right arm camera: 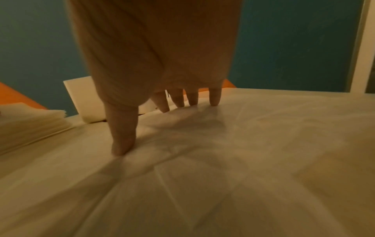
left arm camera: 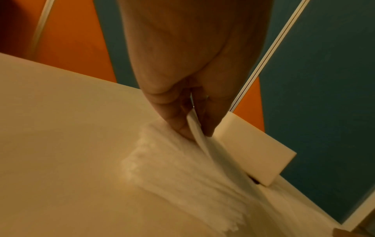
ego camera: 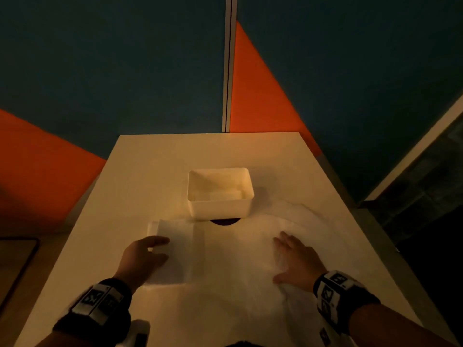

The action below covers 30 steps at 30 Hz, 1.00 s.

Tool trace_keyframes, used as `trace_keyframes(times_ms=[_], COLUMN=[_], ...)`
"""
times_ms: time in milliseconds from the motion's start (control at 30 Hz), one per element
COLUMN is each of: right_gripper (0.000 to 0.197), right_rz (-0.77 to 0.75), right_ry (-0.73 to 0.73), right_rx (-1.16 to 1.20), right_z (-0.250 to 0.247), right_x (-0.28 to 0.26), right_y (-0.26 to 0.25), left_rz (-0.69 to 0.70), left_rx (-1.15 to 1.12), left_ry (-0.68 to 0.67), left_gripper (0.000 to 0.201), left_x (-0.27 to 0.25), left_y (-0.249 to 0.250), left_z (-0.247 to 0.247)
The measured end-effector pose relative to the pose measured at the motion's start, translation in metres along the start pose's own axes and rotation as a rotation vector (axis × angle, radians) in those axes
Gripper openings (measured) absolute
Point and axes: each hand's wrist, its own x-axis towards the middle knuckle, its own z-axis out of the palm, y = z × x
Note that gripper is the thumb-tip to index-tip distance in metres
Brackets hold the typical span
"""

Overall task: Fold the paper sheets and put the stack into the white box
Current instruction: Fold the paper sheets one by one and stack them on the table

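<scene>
1. Your left hand [ego camera: 145, 256] sits on the near left part of the folded stack [ego camera: 175, 251]. In the left wrist view your thumb and fingers [left arm camera: 180, 126] pinch a thin edge of paper [left arm camera: 198, 133] and lift it a little off the pile.

2. Your right hand [ego camera: 295, 261] lies flat on the big loose sheet [ego camera: 250, 284]. Its fingers [right arm camera: 215, 97] are straight and spread, and they press the sheet down. It holds nothing.

3. The folded stack lies on the bench [ego camera: 150, 171], in front of your left hand. It looks longer going away from you than side to side.

4. The big loose sheet is spread over the right and near side of the bench. It has soft wrinkles and fold lines, and it is not folded small yet.

5. The white box [ego camera: 220, 191] stands open, past both hands, near the middle of the bench. It is just beyond the far right corner of the stack. I cannot tell if they touch.

6. I think you are still folding, so the stack is not ready for the box.

7. When it is ready, the stack must go forward and a bit to the right. Your left hand is nearer to it, so that hand looks best for the lift.

8. Thin paper can slide, so grip the whole pile, not just the top.
</scene>
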Motion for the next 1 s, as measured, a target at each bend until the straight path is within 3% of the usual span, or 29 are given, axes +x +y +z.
trace_keyframes(times_ms=[133, 367, 700, 833, 933, 1000], right_gripper=[0.067, 0.030, 0.023, 0.025, 0.030, 0.024], right_rz=[-0.043, -0.077, -0.038, -0.023, 0.018, 0.016], right_ry=[0.076, 0.281, 0.294, 0.330, 0.411, 0.478], right_rx=[-0.010, 0.221, 0.281, 0.382, 0.520, 0.623], right_z=[0.000, -0.001, -0.002, -0.007, -0.027, -0.047], right_x=[-0.002, -0.005, -0.002, -0.002, -0.004, -0.007], right_y=[-0.001, 0.001, 0.006, 0.006, 0.002, -0.005], left_rz=[0.016, 0.042, 0.068, 0.091, 0.196, 0.319], left_rx=[0.100, 0.107, 0.162, 0.343, 0.534, 0.431], left_ry=[0.015, 0.047, 0.131, 0.129, 0.189, 0.164], left_gripper=[0.033, 0.033, 0.038, 0.043, 0.045, 0.039], left_x=[0.000, 0.004, 0.017, 0.017, 0.010, 0.003], left_y=[-0.006, -0.008, -0.019, -0.015, 0.000, 0.022], left_z=[0.001, 0.001, 0.002, 0.001, 0.006, 0.012])
